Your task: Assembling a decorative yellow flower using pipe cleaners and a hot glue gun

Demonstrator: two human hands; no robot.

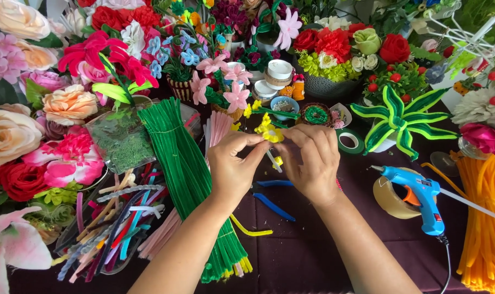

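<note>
While my left hand (232, 166) and right hand (308, 160) are pinching the half-made yellow flower (269, 132) between their fingertips, I am judging its petals shaped and its white stem (273, 161), hanging below my fingers, bare.

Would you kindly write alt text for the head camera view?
Two hands, left hand and right hand, pinch a small yellow pipe-cleaner flower over a dark table. A green pipe-cleaner bundle lies left, a blue glue gun right, artificial flowers around.
</note>
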